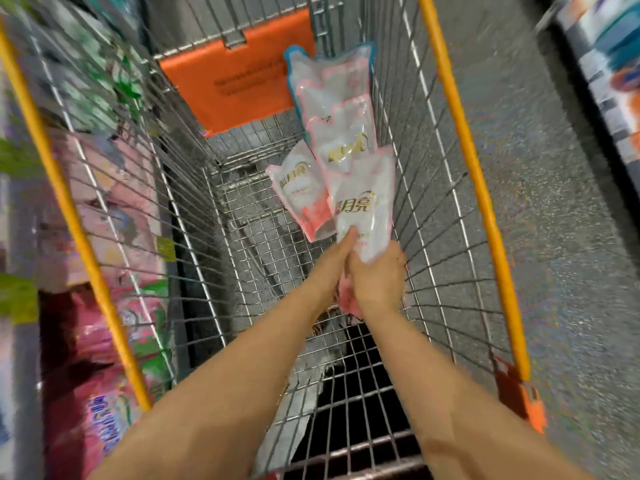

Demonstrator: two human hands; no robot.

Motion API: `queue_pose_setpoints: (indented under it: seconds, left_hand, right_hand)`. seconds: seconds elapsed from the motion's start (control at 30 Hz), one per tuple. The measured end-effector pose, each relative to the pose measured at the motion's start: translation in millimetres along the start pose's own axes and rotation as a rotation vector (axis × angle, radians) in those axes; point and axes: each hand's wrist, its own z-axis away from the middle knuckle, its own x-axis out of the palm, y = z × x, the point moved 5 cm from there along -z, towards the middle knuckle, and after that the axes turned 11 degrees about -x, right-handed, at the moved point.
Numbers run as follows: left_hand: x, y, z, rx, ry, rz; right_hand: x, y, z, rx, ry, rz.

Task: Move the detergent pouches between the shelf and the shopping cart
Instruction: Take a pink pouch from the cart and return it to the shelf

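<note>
Both my arms reach down into a wire shopping cart (194, 209) with yellow rims. My right hand (377, 282) grips the lower end of a white and pink detergent pouch (367, 202), held low inside the cart near its right wall. My left hand (332, 261) touches the same pouch from the left, thumb lying along it. Several more white and pink pouches lie in the cart beyond it: one (301, 192) just to the left, and others (336, 98) stacked against the right wall, the farthest edged in blue.
An orange child-seat flap (235, 71) hangs at the cart's far end. Shelves of colourful packaged goods (97, 237) line the left side, blurred. Grey floor (554, 202) lies to the right, with another shelf (609, 64) at the top right.
</note>
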Motion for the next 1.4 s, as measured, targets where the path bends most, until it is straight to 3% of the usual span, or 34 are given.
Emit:
queue_pose_setpoints:
  seconds: [0.3, 0.57, 0.73, 0.93, 1.13, 1.3, 1.4]
  left_hand:
    - [31.3, 22.4, 174.4, 0.321, 0.04, -0.164]
    - [69.9, 32.5, 365.1, 0.877, 0.221, -0.294]
    - [96.0, -0.1, 500.3, 1.205, 0.334, -0.252]
    - [112.1, -80.3, 649.7, 1.464, 0.495, -0.205]
    - [82.5, -203.5, 793.8, 1.61, 0.711, -0.133]
    - [42.1, -336.0, 897.6, 1.661, 0.922, -0.015]
    - [11.8, -421.5, 955.8, 1.6, 1.112, -0.012]
  right_hand:
    - [-97.5, -74.0, 91.1, -0.282, 0.025, -0.227]
    - [-219.2, -157.8, 198.9, -0.653, 0.001, -0.622]
    - [-277.7, -191.2, 286.9, -0.875, -0.163, -0.845]
    - [-342.7, -216.7, 432.7, -1.129, -0.343, -0.97]
    - [-355.4, -203.9, 608.9, -1.28, -0.548, -1.048]
    - [-333.9, -165.2, 770.3, -1.329, -0.793, -1.124]
    - [-309.1, -132.7, 867.2, -1.297, -0.91, -1.154]
